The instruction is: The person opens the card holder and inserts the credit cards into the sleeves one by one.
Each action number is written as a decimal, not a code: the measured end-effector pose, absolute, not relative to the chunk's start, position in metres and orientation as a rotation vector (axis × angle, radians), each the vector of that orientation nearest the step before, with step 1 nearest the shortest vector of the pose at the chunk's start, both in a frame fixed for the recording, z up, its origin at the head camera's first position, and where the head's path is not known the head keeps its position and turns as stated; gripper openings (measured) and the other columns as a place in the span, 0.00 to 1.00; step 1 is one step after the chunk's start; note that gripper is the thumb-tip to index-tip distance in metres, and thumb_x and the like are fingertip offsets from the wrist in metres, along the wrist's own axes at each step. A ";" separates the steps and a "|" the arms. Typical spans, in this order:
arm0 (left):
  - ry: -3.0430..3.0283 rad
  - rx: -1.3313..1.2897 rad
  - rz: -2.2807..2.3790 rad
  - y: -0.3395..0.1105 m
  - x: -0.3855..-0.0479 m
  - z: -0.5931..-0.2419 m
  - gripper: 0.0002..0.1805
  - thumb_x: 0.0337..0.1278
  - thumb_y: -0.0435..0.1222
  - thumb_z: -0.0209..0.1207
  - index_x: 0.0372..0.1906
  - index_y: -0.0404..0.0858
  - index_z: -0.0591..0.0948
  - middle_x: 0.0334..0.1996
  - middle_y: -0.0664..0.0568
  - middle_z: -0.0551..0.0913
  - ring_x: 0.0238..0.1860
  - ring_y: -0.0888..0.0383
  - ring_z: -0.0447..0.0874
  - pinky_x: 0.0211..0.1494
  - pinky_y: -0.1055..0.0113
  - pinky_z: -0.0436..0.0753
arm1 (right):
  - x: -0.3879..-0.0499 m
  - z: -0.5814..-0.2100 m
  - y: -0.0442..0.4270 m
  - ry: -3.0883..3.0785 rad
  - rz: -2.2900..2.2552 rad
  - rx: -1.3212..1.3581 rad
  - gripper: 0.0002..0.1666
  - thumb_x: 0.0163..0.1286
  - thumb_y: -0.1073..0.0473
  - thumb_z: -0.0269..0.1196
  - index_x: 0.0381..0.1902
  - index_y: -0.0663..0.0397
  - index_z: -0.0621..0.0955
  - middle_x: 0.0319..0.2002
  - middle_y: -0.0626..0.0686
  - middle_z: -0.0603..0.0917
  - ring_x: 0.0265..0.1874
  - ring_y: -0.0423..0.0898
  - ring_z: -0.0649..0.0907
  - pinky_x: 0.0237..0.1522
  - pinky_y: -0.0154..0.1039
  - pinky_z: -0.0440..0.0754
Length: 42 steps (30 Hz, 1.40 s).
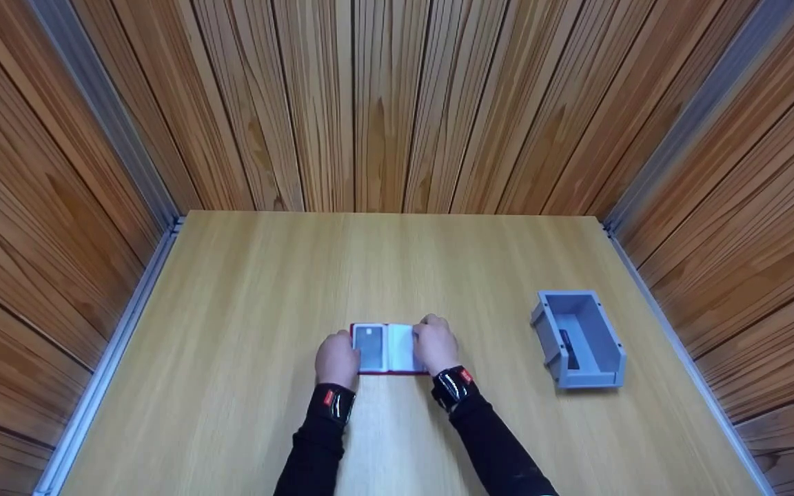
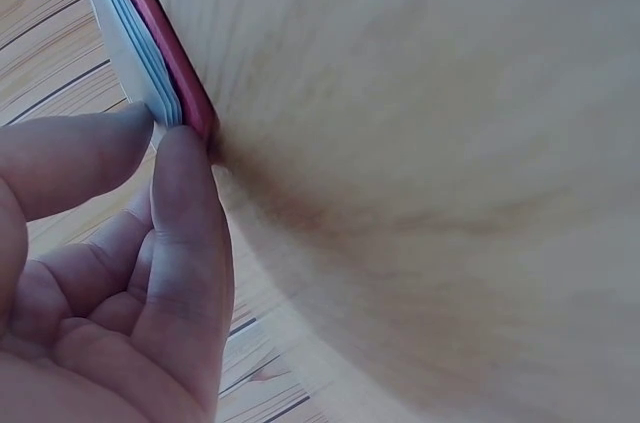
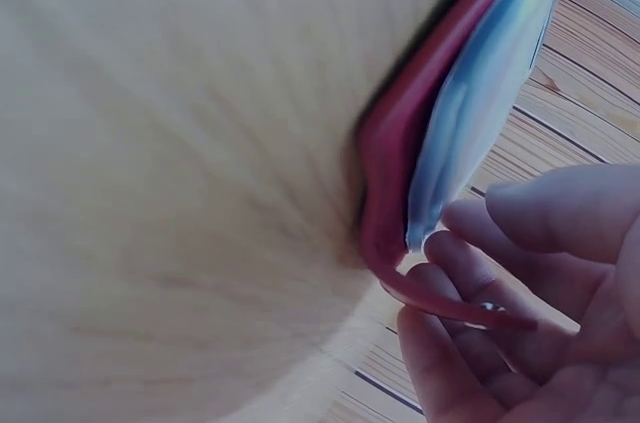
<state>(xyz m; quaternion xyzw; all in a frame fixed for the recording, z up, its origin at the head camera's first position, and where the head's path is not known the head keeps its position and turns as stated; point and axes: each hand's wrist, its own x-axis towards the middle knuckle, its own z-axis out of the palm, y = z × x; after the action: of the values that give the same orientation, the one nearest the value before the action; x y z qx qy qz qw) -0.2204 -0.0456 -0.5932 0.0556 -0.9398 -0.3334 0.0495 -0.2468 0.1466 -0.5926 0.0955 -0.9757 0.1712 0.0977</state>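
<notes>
An open card holder with a red cover and clear sleeves lies on the table between both hands. A grey card shows in its left sleeve. At the left end, my left hand pinches the sleeve edges beside the cover between thumb and index finger. My right hand is at the other end, its curled fingers at the sleeve edges and around a red strap with a metal snap. The right hand hides part of the right-hand sleeve in the head view.
A grey-blue plastic bin stands on the table to the right, with a small dark object inside whose kind I cannot tell. Wooden panel walls and metal rails border the wooden table.
</notes>
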 end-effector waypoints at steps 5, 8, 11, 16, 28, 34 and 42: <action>-2.884 0.202 -1.038 -0.045 -0.221 -0.593 0.04 0.52 0.28 0.64 0.29 0.31 0.80 0.25 0.44 0.81 0.31 0.45 0.82 0.35 0.52 0.78 | -0.246 -0.593 0.146 -2.881 0.484 0.324 0.05 0.60 0.66 0.66 0.34 0.58 0.88 0.37 0.56 0.80 0.38 0.54 0.79 0.36 0.48 0.80; -2.899 0.216 -1.042 -0.045 -0.222 -0.592 0.04 0.53 0.28 0.64 0.30 0.31 0.80 0.26 0.44 0.82 0.32 0.46 0.82 0.35 0.52 0.78 | -0.245 -0.593 0.146 -2.866 0.484 0.349 0.04 0.60 0.66 0.66 0.33 0.58 0.88 0.36 0.55 0.79 0.37 0.54 0.78 0.35 0.48 0.80; -2.914 0.225 -1.048 -0.044 -0.222 -0.592 0.04 0.53 0.28 0.64 0.31 0.31 0.80 0.26 0.44 0.82 0.32 0.46 0.82 0.35 0.53 0.78 | -0.245 -0.593 0.146 -2.856 0.489 0.356 0.04 0.59 0.66 0.67 0.31 0.58 0.88 0.35 0.54 0.79 0.37 0.53 0.78 0.34 0.48 0.80; -2.940 0.244 -1.067 -0.044 -0.224 -0.591 0.04 0.55 0.28 0.63 0.33 0.30 0.81 0.27 0.45 0.81 0.32 0.48 0.81 0.36 0.54 0.78 | -0.245 -0.592 0.145 -2.886 0.524 0.351 0.04 0.58 0.68 0.67 0.31 0.58 0.87 0.35 0.53 0.80 0.38 0.53 0.79 0.35 0.48 0.80; -2.850 0.154 -1.043 -0.046 -0.220 -0.592 0.03 0.49 0.27 0.63 0.27 0.31 0.79 0.24 0.43 0.81 0.30 0.44 0.82 0.34 0.51 0.77 | -0.242 -0.592 0.142 -2.800 0.458 0.519 0.06 0.53 0.68 0.70 0.29 0.55 0.90 0.31 0.54 0.81 0.33 0.53 0.81 0.36 0.46 0.80; -2.859 0.164 -1.044 -0.046 -0.221 -0.593 0.03 0.50 0.27 0.63 0.27 0.31 0.79 0.25 0.43 0.81 0.31 0.44 0.82 0.34 0.51 0.77 | -0.242 -0.590 0.139 -2.870 0.532 0.541 0.11 0.51 0.68 0.71 0.36 0.59 0.89 0.36 0.55 0.82 0.38 0.54 0.82 0.42 0.46 0.81; -2.884 0.179 -1.047 -0.046 -0.223 -0.592 0.03 0.51 0.27 0.63 0.27 0.31 0.79 0.24 0.44 0.81 0.30 0.44 0.82 0.34 0.52 0.76 | -0.243 -0.589 0.135 -2.891 0.569 0.537 0.11 0.52 0.66 0.71 0.37 0.58 0.89 0.37 0.53 0.82 0.38 0.53 0.83 0.43 0.45 0.81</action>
<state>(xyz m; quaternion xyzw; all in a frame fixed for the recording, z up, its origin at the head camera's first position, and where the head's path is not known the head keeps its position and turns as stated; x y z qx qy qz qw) -0.2229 -0.0458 -0.5924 0.0582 -0.9378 -0.3405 0.0342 -0.2430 0.1346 -0.5895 0.1788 -0.9627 0.1895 0.0735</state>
